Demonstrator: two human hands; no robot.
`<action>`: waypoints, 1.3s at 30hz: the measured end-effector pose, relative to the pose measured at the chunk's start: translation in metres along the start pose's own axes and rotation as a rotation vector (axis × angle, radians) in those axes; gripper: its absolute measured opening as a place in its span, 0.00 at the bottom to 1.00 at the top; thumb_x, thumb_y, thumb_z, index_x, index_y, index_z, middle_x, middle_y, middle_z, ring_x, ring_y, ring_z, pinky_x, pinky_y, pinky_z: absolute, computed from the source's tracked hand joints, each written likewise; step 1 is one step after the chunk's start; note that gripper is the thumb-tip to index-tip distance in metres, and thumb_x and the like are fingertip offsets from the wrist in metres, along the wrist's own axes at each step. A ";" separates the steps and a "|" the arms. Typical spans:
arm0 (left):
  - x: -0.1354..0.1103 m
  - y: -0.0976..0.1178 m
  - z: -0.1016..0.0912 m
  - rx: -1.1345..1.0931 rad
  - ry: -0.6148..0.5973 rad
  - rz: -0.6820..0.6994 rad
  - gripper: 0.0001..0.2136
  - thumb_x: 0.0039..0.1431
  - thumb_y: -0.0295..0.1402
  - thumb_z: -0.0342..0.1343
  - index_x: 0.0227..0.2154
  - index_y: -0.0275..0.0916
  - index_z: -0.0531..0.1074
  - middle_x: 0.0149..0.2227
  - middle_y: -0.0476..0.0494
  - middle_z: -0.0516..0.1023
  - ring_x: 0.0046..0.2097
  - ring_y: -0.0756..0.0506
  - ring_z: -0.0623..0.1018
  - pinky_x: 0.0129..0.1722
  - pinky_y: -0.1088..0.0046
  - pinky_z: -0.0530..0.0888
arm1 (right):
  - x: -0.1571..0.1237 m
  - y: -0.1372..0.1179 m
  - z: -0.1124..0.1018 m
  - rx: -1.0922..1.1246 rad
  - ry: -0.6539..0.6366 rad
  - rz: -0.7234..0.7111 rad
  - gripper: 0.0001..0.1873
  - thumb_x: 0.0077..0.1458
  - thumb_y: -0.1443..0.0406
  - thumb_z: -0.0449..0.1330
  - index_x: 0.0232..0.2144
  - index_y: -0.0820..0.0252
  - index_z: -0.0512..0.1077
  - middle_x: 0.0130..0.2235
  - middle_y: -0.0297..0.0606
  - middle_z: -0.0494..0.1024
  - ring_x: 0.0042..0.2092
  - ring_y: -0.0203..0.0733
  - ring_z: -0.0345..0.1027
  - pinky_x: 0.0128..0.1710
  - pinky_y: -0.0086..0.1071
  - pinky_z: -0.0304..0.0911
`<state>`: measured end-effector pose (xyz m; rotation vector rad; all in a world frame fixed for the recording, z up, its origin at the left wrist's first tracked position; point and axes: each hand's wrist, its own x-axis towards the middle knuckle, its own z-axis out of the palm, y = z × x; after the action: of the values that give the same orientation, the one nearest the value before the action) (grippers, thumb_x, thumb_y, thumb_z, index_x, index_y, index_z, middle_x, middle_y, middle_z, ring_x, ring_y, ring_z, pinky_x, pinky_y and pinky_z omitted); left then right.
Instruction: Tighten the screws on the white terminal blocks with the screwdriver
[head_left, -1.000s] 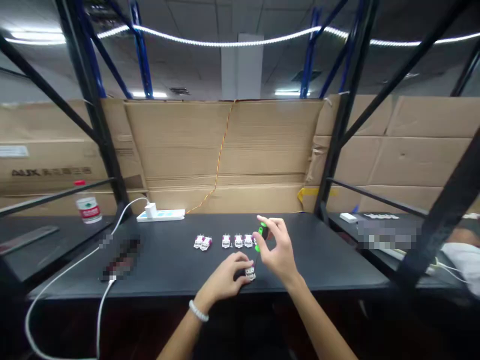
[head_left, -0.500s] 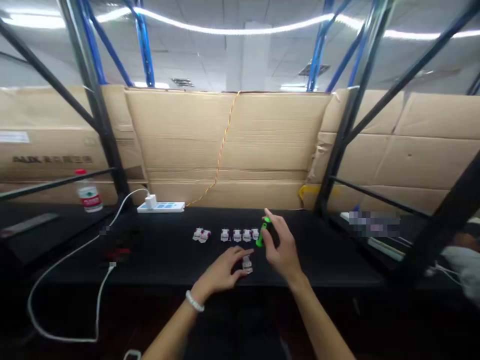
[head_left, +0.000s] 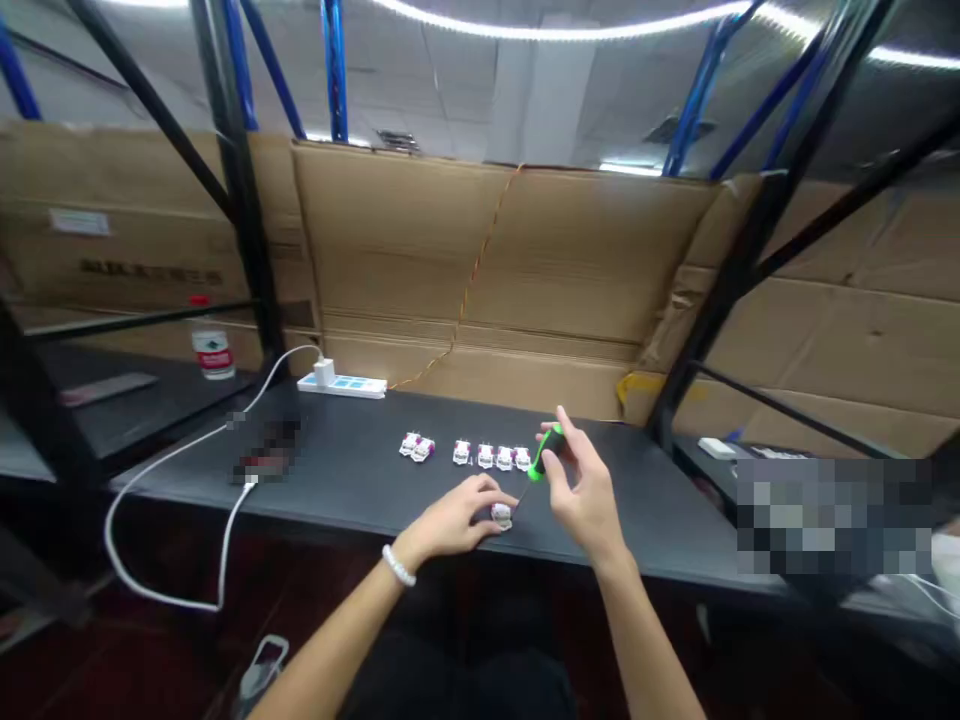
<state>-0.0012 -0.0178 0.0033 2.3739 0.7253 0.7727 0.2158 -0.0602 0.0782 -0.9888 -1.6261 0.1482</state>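
My left hand (head_left: 459, 517) is closed on a small white part (head_left: 501, 515) near the front of the black table (head_left: 360, 492), thumb and forefinger on either side of it. In my right hand (head_left: 585, 490) is a screwdriver (head_left: 553, 440) with a green and black handle. Its thin shaft slants down to the left, and the tip is at or close to the white part; I cannot tell whether they touch. Behind my hands several similar white parts with purple bits stand in a row, among them one white part (head_left: 461, 453). Farther left lie two more white parts (head_left: 417, 447), side by side.
At the back left lies a power strip (head_left: 342, 385) with a white plug and cable (head_left: 150, 475). A water bottle (head_left: 213, 348) stands beyond the left rack post (head_left: 244, 190). Cardboard (head_left: 480, 270) walls the back. The right rack post (head_left: 739, 270) rises at the table's right side.
My view has shifted, tilting down a little. The screwdriver in my right hand has swung so that its shaft now points down at the white part. My left hand still holds that part.
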 end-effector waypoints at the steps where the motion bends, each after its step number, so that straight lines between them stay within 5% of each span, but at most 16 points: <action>1: 0.000 0.000 0.000 0.009 0.001 0.008 0.18 0.67 0.31 0.64 0.58 0.47 0.78 0.54 0.40 0.74 0.57 0.39 0.77 0.64 0.60 0.72 | -0.001 0.000 -0.001 0.031 -0.024 0.007 0.31 0.70 0.63 0.55 0.73 0.51 0.60 0.58 0.46 0.77 0.55 0.49 0.77 0.57 0.47 0.75; 7: -0.001 -0.004 0.002 -0.001 0.012 0.028 0.12 0.68 0.32 0.64 0.52 0.44 0.82 0.53 0.40 0.72 0.55 0.41 0.77 0.63 0.62 0.73 | -0.006 -0.001 -0.001 0.096 -0.055 0.030 0.29 0.71 0.63 0.55 0.71 0.52 0.62 0.60 0.48 0.76 0.56 0.50 0.77 0.55 0.47 0.77; 20: 0.000 -0.003 -0.001 -0.062 0.044 -0.023 0.07 0.68 0.36 0.64 0.45 0.45 0.85 0.55 0.40 0.73 0.58 0.40 0.76 0.67 0.60 0.70 | -0.027 0.014 -0.018 0.225 0.134 0.109 0.28 0.70 0.58 0.59 0.69 0.50 0.65 0.59 0.48 0.76 0.53 0.50 0.81 0.50 0.45 0.81; 28: -0.001 0.005 0.003 0.128 0.086 0.048 0.08 0.72 0.34 0.59 0.39 0.43 0.83 0.52 0.41 0.80 0.55 0.40 0.78 0.62 0.58 0.70 | -0.025 0.018 -0.038 0.269 0.231 0.121 0.26 0.69 0.57 0.62 0.66 0.52 0.69 0.56 0.49 0.78 0.50 0.50 0.83 0.44 0.42 0.83; 39: 0.009 0.016 -0.008 0.295 -0.004 -0.047 0.08 0.72 0.26 0.50 0.40 0.40 0.74 0.48 0.41 0.79 0.51 0.40 0.76 0.57 0.60 0.69 | -0.024 0.020 -0.047 0.263 0.230 0.101 0.27 0.69 0.59 0.61 0.68 0.48 0.68 0.58 0.47 0.77 0.51 0.51 0.82 0.49 0.46 0.82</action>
<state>0.0049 -0.0213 0.0220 2.6066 0.9464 0.6804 0.2660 -0.0823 0.0633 -0.8514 -1.3101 0.2987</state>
